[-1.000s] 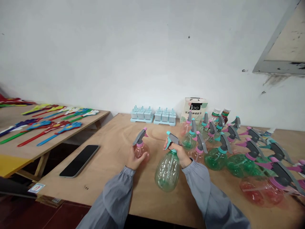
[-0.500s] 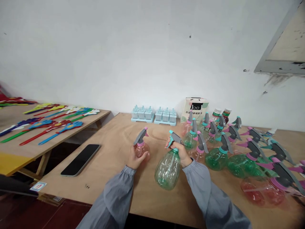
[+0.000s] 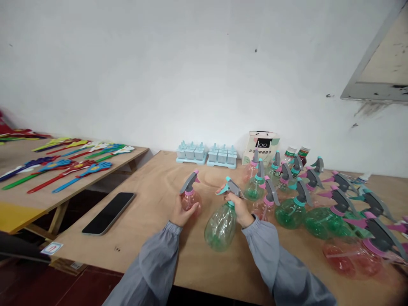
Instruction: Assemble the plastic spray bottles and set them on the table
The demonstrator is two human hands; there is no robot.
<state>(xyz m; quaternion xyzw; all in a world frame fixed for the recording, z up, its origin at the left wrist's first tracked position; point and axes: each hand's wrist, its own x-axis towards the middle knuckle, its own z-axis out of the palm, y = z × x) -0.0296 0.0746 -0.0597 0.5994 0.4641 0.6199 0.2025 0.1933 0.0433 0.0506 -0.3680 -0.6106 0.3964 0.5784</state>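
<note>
My left hand (image 3: pixel 182 211) is wrapped round a pink spray bottle (image 3: pixel 193 198) that stands upright on the wooden table (image 3: pixel 149 212). Its grey and pink nozzle head rises above my fingers. In my right hand (image 3: pixel 239 207) is a green spray bottle (image 3: pixel 220 227), gripped at the neck below its grey and turquoise trigger head. That bottle leans, its base toward the lower left. Whether its base touches the table I cannot tell. Beside my right hand stand more spray bottles, such as a pink one (image 3: pixel 264 209) and a green one (image 3: pixel 288 212).
Several pink and green bottles fill the right side, some lying down, like a pink one (image 3: pixel 347 257). Light-blue popsicle moulds (image 3: pixel 191 154) and a paper bag (image 3: pixel 260 148) stand by the wall. A phone (image 3: pixel 109 213) lies left; hand-shaped toys (image 3: pixel 66 170) cover another table.
My right hand has shifted slightly left with the green spray bottle, and its fingers have moved at the trigger. The left hand stays on the pink bottle.
</note>
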